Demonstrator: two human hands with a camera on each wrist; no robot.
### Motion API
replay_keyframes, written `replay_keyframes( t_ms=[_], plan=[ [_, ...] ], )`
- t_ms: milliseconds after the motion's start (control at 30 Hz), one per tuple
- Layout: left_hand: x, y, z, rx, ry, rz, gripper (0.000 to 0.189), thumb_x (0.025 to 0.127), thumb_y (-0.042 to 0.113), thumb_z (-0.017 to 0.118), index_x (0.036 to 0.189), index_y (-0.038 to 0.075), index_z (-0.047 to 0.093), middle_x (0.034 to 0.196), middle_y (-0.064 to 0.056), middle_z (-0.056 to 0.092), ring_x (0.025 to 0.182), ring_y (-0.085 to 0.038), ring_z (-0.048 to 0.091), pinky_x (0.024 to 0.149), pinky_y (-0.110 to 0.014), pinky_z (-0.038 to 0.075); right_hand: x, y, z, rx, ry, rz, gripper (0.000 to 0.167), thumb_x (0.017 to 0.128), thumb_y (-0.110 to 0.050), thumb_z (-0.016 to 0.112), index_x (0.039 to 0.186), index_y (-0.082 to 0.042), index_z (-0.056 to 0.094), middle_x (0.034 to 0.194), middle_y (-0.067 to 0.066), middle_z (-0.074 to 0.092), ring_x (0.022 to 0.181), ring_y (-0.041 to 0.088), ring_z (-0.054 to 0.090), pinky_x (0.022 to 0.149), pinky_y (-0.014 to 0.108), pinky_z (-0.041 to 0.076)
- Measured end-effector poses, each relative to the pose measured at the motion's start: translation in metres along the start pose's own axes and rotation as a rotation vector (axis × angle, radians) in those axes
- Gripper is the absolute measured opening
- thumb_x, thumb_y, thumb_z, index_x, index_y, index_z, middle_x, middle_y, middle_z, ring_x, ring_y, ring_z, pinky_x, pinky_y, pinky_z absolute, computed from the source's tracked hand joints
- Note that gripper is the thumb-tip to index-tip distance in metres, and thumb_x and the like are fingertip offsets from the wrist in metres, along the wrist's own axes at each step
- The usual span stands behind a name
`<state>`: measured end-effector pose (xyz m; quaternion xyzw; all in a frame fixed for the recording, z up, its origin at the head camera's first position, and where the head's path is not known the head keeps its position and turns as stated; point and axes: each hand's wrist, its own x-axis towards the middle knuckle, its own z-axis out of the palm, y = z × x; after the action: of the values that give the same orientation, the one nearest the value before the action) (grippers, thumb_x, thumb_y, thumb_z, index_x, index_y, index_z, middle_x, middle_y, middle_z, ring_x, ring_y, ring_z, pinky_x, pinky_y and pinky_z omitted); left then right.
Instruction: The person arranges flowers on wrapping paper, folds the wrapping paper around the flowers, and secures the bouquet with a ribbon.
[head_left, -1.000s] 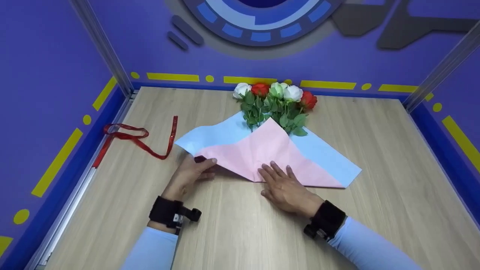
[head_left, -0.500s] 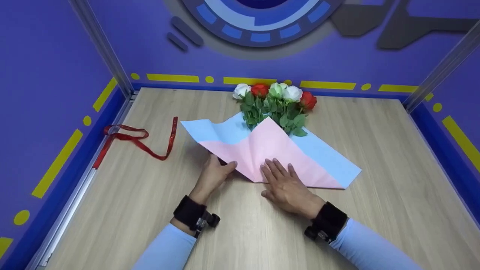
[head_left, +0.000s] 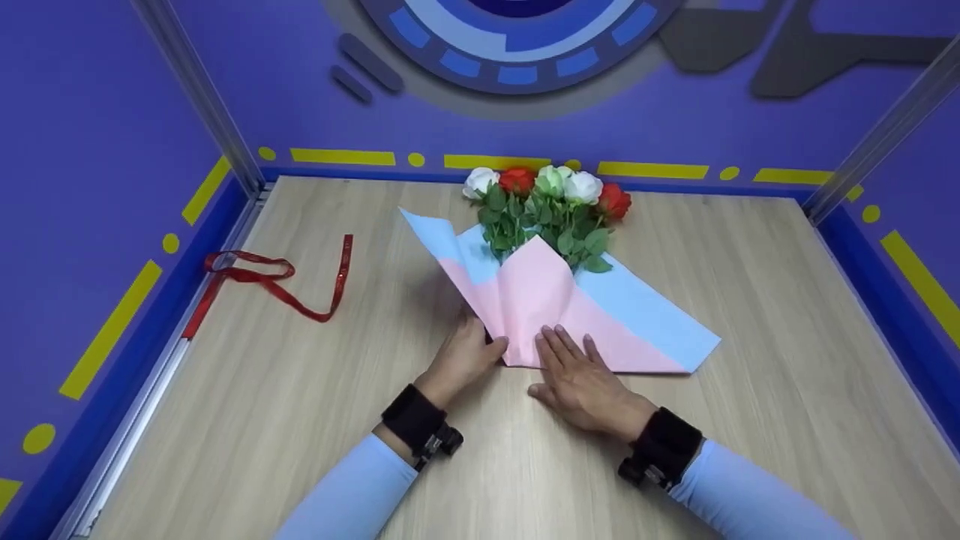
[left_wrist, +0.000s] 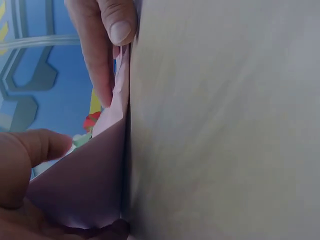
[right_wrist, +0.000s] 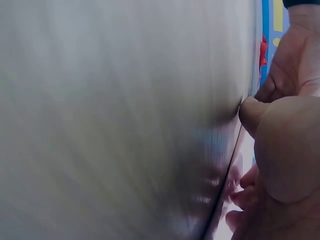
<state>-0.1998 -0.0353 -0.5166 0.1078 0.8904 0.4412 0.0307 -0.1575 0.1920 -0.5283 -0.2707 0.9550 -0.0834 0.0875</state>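
A sheet of wrapping paper (head_left: 536, 292), pink on the folded front and blue behind, lies around the stems of a bunch of roses (head_left: 547, 202) in red, white and pale green. My left hand (head_left: 463, 356) holds the paper's left side, fingers behind it and thumb at the front edge; that side stands raised and slants over toward the bunch. With fingers straight, my right hand (head_left: 581, 382) presses flat on the pink front near the bottom edge. In the left wrist view, the lifted paper (left_wrist: 90, 180) rises between the left thumb and fingers. The lower stems are hidden inside.
A red ribbon (head_left: 274, 277) lies loosely looped on the wooden table (head_left: 787, 375) at the left, one end over the table's left edge. Blue-purple panels (head_left: 300, 90) with metal corner posts (head_left: 214, 105) enclose the table at the back and sides.
My left hand has moved right and slightly up, swinging the paper's left side up and inward toward the roses. My right hand stays pressed on the paper, shifted only slightly right.
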Motion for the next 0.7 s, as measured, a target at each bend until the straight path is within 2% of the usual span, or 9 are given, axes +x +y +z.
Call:
replay_keyframes(
  t_ms=[67,133,233,300,433,600,700],
  plan=[
    [0.000,0.002,0.005,0.042,-0.010,0.066,0.069,0.096,0.010,0.069,0.150,-0.017,0.035,0.143,-0.033,0.053,0.129,-0.038,0.057,0.111,-0.051,0.048,0.000,0.000,0.000,0.016,-0.007,-0.003,0.081,0.112,-0.049,0.042,0.165,0.006,0.017,0.173,0.027,0.016,0.162,0.043,0.014,0.127,0.068,0.013],
    [0.000,0.006,0.008,0.086,-0.029,0.096,0.076,0.098,0.008,0.067,0.154,-0.020,0.025,0.152,-0.040,0.043,0.139,-0.042,0.051,0.117,-0.050,0.044,0.001,0.001,0.001,0.022,-0.013,0.002,0.081,0.112,-0.049,0.043,0.166,0.006,0.017,0.174,0.027,0.015,0.162,0.042,0.015,0.127,0.068,0.013],
    [0.000,0.010,0.014,0.173,-0.054,0.126,0.085,0.100,0.008,0.065,0.157,-0.024,0.011,0.162,-0.045,0.021,0.153,-0.046,0.033,0.124,-0.048,0.035,0.002,0.001,0.001,0.029,-0.014,0.005,0.081,0.112,-0.050,0.043,0.166,0.005,0.018,0.174,0.026,0.015,0.162,0.042,0.015,0.127,0.068,0.013],
    [0.000,0.014,0.017,0.235,-0.069,0.137,0.084,0.101,0.009,0.064,0.157,-0.023,0.010,0.164,-0.046,0.015,0.156,-0.048,0.025,0.125,-0.048,0.033,0.003,0.000,0.001,0.028,-0.015,0.008,0.081,0.112,-0.051,0.042,0.166,0.004,0.018,0.174,0.026,0.015,0.162,0.042,0.015,0.127,0.068,0.013],
    [0.000,0.020,0.023,0.345,-0.087,0.173,0.078,0.103,0.011,0.061,0.158,-0.021,0.016,0.164,-0.045,0.016,0.157,-0.049,0.023,0.124,-0.046,0.035,0.002,0.000,0.001,0.029,0.017,-0.005,0.080,0.111,-0.050,0.044,0.165,0.006,0.022,0.173,0.027,0.018,0.161,0.044,0.018,0.126,0.068,0.016],
    [0.001,0.027,0.031,0.429,-0.133,0.194,0.067,0.108,0.010,0.052,0.160,-0.017,0.019,0.165,-0.043,0.018,0.157,-0.050,0.023,0.126,-0.045,0.032,-0.008,0.000,0.000,-0.008,0.099,-0.009,0.081,0.109,-0.048,0.050,0.163,0.007,0.026,0.170,0.029,0.024,0.159,0.046,0.023,0.125,0.069,0.019],
    [0.001,0.030,0.035,0.518,-0.163,0.216,0.063,0.107,0.007,0.048,0.159,-0.017,0.023,0.164,-0.042,0.023,0.156,-0.051,0.026,0.127,-0.046,0.029,-0.016,-0.001,0.000,-0.041,0.111,0.006,0.080,0.109,-0.048,0.050,0.162,0.008,0.028,0.169,0.030,0.027,0.159,0.046,0.025,0.124,0.070,0.021]
  ],
)
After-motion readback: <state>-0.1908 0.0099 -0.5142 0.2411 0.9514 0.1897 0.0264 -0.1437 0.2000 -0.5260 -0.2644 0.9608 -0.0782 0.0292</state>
